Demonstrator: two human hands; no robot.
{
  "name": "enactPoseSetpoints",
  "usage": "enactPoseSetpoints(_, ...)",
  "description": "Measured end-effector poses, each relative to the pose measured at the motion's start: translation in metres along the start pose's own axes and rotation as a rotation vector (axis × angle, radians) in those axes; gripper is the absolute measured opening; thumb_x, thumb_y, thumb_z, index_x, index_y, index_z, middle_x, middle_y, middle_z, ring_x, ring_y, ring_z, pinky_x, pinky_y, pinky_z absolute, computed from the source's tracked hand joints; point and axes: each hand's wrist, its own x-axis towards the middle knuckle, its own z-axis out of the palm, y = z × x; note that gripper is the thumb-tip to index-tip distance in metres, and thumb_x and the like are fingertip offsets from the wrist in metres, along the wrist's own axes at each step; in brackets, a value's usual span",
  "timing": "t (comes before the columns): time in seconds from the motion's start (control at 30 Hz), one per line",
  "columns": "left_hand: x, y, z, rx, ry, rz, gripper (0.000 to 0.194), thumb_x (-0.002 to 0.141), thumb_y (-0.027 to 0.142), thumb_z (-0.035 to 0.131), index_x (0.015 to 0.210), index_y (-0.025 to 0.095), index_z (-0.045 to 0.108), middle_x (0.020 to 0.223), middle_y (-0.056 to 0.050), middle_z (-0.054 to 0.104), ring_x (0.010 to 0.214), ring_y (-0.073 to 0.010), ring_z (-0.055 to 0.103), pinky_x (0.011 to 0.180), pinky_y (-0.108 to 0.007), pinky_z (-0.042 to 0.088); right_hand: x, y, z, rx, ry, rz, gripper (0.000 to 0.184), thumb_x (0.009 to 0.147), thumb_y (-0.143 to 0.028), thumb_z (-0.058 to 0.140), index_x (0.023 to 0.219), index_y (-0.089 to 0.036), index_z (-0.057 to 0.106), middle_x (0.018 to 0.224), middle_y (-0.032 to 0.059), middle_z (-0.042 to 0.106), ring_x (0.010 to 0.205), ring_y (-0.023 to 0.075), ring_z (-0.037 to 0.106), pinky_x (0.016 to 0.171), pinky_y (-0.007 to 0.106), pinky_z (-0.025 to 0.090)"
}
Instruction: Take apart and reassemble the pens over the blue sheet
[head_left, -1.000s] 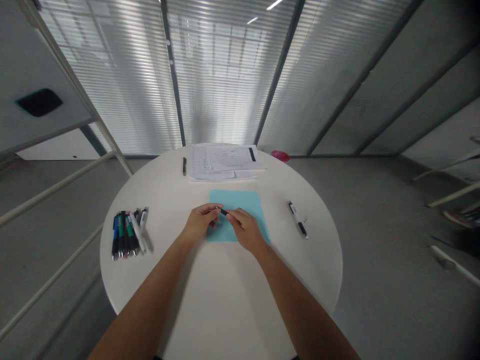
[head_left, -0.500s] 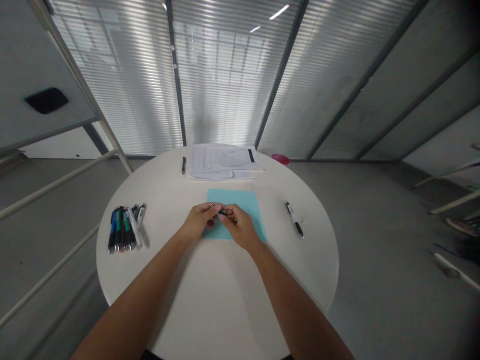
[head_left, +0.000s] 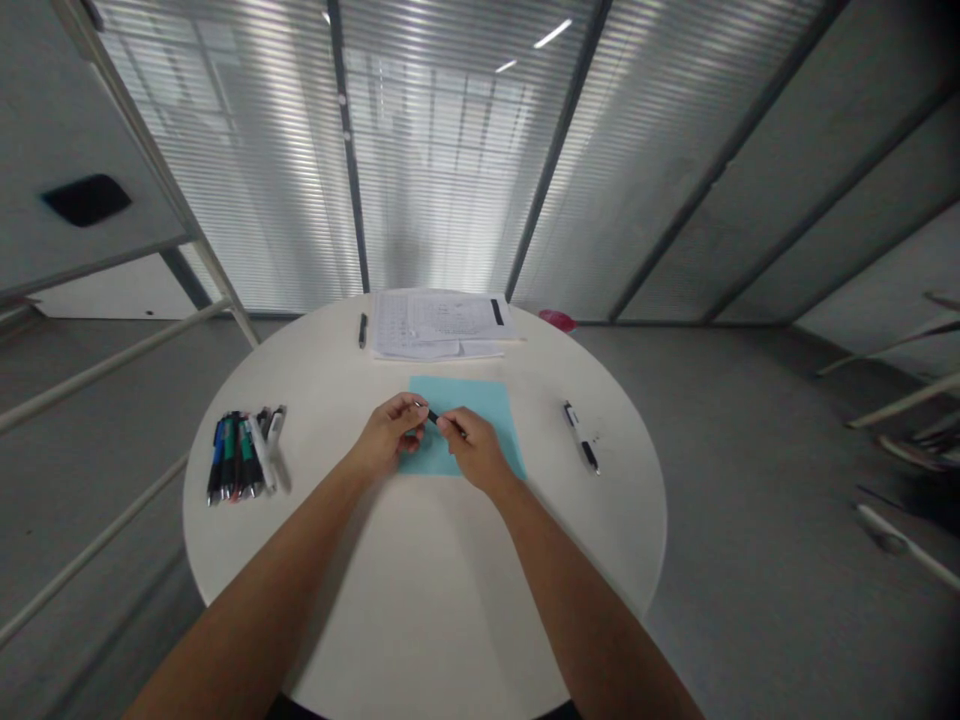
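Both my hands meet over a light blue sheet in the middle of a round white table. A small dark pen spans the gap between them. My left hand pinches its left end, fingers curled. Its right end is gripped by my right hand, fingers closed. Most of the pen is hidden inside the two hands.
A bundle of several coloured pens lies at the table's left. A black and white pen lies at the right. Printed papers and a dark pen sit at the far edge. A pink object shows behind the table.
My hands stay joined on the small pen with slight finger shifts. The view has drifted a little, moving everything left in the picture.
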Motion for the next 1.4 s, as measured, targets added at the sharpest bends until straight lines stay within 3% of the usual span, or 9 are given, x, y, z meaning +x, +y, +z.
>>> enactPoseSetpoints(0.17,0.001,0.002,-0.002,0.0,0.036,-0.008,0.032,0.068,0.034,0.076,0.091,0.016,0.063,0.059,0.002,0.051,0.051,-0.0078,0.047,0.041,-0.018,0.032,-0.001,0.005,0.005,-0.008,-0.011,-0.001,0.018,0.089,-0.034,0.049,0.093,-0.02,0.06,0.08,0.0016,0.061,0.073,0.0139,0.057,0.068,0.025,0.045)
enactPoseSetpoints(0.27,0.002,0.005,-0.004,-0.039,0.081,0.01,0.031,0.067,0.032,0.077,0.091,0.015,0.064,0.059,0.003,0.05,0.051,-0.0074,0.046,0.042,-0.017,0.033,-0.001,0.008,0.007,-0.039,0.019,0.026,0.026,0.083,-0.031,0.059,0.107,-0.021,0.056,0.087,0.0019,0.062,0.074,0.0144,0.057,0.07,0.027,0.046)
enactPoseSetpoints(0.4,0.003,0.01,-0.007,-0.114,0.115,0.022,0.032,0.065,0.028,0.079,0.09,0.013,0.065,0.061,0.002,0.05,0.054,-0.0077,0.048,0.042,-0.017,0.032,0.0,0.007,0.006,-0.086,0.024,0.009,0.015,0.09,-0.033,0.051,0.096,-0.021,0.058,0.09,0.0029,0.063,0.081,0.0155,0.057,0.074,0.028,0.045)
enactPoseSetpoints(0.53,0.002,0.012,-0.007,-0.129,0.104,0.021,0.032,0.065,0.027,0.079,0.091,0.012,0.066,0.064,0.001,0.05,0.055,-0.0078,0.049,0.042,-0.018,0.034,0.0,0.002,0.003,-0.107,-0.02,-0.056,0.029,0.096,-0.036,0.04,0.083,-0.02,0.061,0.084,0.0034,0.061,0.08,0.0148,0.056,0.074,0.027,0.043)
enactPoseSetpoints(0.73,0.004,0.01,-0.011,-0.154,0.133,0.039,0.032,0.067,0.027,0.078,0.094,0.014,0.066,0.064,0.002,0.051,0.056,-0.0074,0.05,0.042,-0.018,0.036,-0.001,0.004,0.007,-0.087,0.035,0.025,0.021,0.088,-0.037,0.054,0.101,-0.021,0.056,0.093,0.003,0.063,0.083,0.0159,0.058,0.072,0.027,0.044)
enactPoseSetpoints(0.97,0.004,0.01,-0.013,-0.153,0.121,0.033,0.035,0.065,0.028,0.08,0.094,0.014,0.066,0.065,0.001,0.052,0.057,-0.008,0.051,0.043,-0.018,0.037,0.0,0.006,0.006,-0.081,-0.018,0.022,0.025,0.094,-0.035,0.039,0.087,-0.021,0.058,0.073,-0.0013,0.059,0.066,0.0131,0.054,0.062,0.024,0.04)
enactPoseSetpoints(1.1,0.004,0.01,-0.013,-0.17,0.144,0.034,0.036,0.065,0.029,0.079,0.096,0.015,0.066,0.065,0.002,0.051,0.057,-0.0081,0.051,0.042,-0.018,0.038,0.0,0.009,0.009,-0.08,0.054,0.047,0.021,0.088,-0.037,0.052,0.103,-0.022,0.055,0.089,0.0013,0.062,0.075,0.0146,0.057,0.066,0.025,0.043)
enactPoseSetpoints(1.23,0.004,0.011,-0.014,-0.172,0.141,0.04,0.035,0.067,0.028,0.078,0.097,0.016,0.065,0.067,0.002,0.051,0.057,-0.0078,0.051,0.042,-0.018,0.038,0.002,0.011,0.008,-0.124,0.086,-0.011,0.016,0.088,-0.034,0.052,0.096,-0.021,0.057,0.094,0.004,0.061,0.086,0.0166,0.058,0.074,0.028,0.044)
enactPoseSetpoints(1.4,0.003,0.012,-0.014,-0.169,0.138,0.03,0.034,0.067,0.027,0.078,0.096,0.015,0.065,0.067,0.002,0.05,0.058,-0.008,0.051,0.043,-0.018,0.038,0.002,0.009,0.005,-0.121,0.018,-0.032,0.031,0.096,-0.035,0.037,0.079,-0.021,0.058,0.077,0.0021,0.061,0.074,0.0153,0.056,0.069,0.026,0.041)
